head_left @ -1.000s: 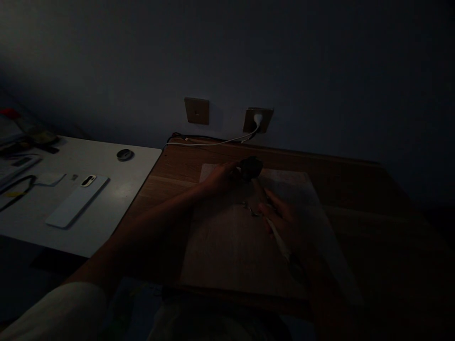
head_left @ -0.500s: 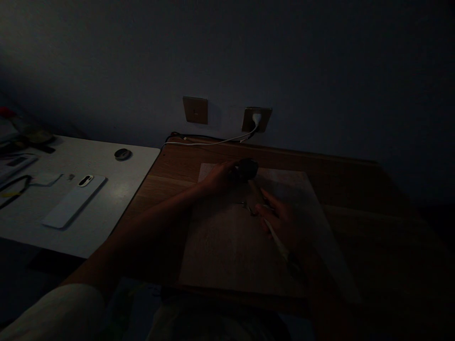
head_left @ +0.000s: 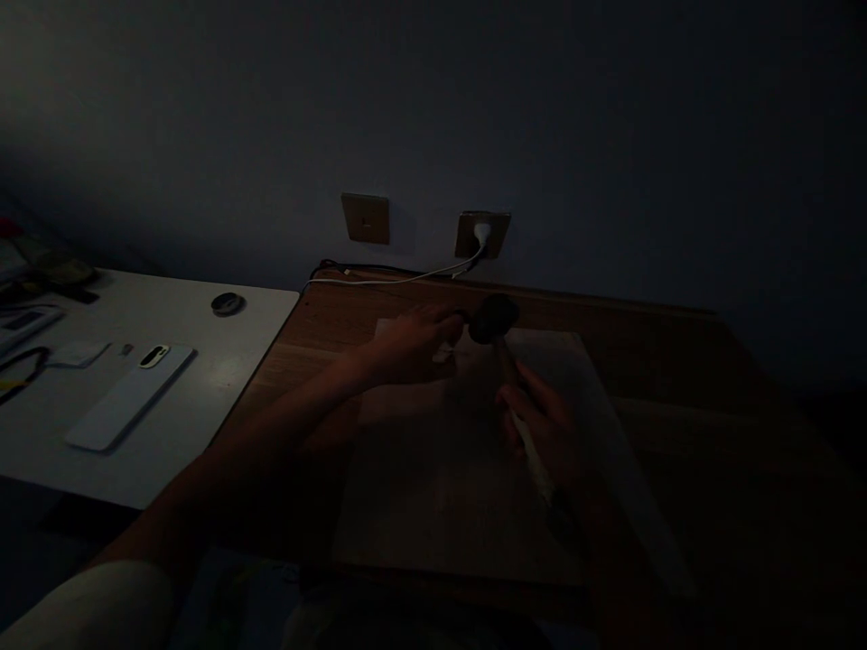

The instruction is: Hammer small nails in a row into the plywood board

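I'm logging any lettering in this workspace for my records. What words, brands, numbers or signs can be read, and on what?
None can be read; the picture is very dark.
Mallet: no legible lettering.
Board: none legible.
Phone: no brand can be made out.
Left wall plate: a tiny central mark, too small to read.
Round tin: too dark to tell.
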`<state>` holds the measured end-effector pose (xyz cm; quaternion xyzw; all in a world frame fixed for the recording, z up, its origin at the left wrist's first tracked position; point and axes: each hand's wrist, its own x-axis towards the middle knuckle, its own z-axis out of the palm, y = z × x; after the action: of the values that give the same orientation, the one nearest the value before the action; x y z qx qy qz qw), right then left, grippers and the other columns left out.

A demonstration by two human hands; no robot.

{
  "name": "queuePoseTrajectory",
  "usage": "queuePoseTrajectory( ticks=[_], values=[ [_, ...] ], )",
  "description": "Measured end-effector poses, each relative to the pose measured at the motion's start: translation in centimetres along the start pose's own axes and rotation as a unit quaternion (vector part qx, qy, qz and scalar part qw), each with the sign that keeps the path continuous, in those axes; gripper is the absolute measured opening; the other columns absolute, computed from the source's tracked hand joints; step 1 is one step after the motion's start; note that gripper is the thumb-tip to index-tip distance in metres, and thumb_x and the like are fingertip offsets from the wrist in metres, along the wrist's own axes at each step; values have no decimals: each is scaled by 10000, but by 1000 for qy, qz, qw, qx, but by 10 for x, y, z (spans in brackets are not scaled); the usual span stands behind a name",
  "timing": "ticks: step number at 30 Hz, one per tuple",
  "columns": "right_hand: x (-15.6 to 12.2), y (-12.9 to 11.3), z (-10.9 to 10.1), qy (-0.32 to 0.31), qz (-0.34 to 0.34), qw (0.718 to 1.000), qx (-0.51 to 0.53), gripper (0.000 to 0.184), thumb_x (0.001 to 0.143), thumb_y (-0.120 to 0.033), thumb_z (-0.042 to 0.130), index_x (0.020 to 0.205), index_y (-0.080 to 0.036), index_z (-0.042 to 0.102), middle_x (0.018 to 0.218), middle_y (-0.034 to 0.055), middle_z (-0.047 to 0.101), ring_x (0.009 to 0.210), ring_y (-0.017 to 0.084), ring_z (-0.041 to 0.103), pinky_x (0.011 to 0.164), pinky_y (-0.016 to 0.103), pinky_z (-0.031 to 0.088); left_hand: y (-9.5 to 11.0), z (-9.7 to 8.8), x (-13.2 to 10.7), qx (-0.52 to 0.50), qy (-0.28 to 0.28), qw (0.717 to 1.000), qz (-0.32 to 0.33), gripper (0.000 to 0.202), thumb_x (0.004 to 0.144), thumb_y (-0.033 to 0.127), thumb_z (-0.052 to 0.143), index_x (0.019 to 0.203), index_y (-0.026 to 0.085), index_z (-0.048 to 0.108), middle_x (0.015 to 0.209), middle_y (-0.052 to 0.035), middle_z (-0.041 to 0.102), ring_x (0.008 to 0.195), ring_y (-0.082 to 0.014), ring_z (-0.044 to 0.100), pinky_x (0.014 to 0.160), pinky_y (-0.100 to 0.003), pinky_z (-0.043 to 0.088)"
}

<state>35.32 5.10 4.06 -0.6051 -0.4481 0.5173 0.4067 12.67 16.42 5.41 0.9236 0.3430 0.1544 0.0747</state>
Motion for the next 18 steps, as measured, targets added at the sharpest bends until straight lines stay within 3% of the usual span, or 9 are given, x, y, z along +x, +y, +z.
queuePoseTrajectory(
  ticks=[3,7,10,13,18],
  values=[
    [2,0,-2,24,-21,999,14,648,860,-561,716,1412,-231,636,703,-52,592,419,99,458,354,234,366,20,-1,-7,21,-104,989,103,247,896,281,757,1116,212,670,1101,-81,733,992,-243,702,820,-327,506],
    [5,1,-3,22,-38,999,5,454,872,-558,688,1186,-229,697,682,-49,579,417,97,466,353,230,348,37,17,-9,69,-142,981,115,175,947,195,694,1121,210,710,994,-81,767,861,-221,731,726,-311,489],
    [6,2,-3,19,-45,999,6,412,876,-564,680,1115,-228,681,644,-64,547,413,100,465,350,225,340,39,24,-8,75,-152,979,114,133,989,162,631,1068,184,735,941,-89,765,778,-202,723,645,-300,458],
    [6,1,-2,17,-46,999,11,401,868,-552,682,1108,-231,666,696,-53,585,409,91,455,341,228,345,34,20,-7,48,-147,982,112,102,963,154,666,1026,175,743,939,-83,749,771,-194,714,613,-288,440],
    [5,-4,-1,26,-30,999,10,476,838,-563,684,1164,-218,668,717,-39,603,412,97,460,344,246,359,17,10,1,-103,-86,988,82,135,903,75,653,913,184,731,906,-35,708,734,-137,664,663,-255,470]
  ],
)
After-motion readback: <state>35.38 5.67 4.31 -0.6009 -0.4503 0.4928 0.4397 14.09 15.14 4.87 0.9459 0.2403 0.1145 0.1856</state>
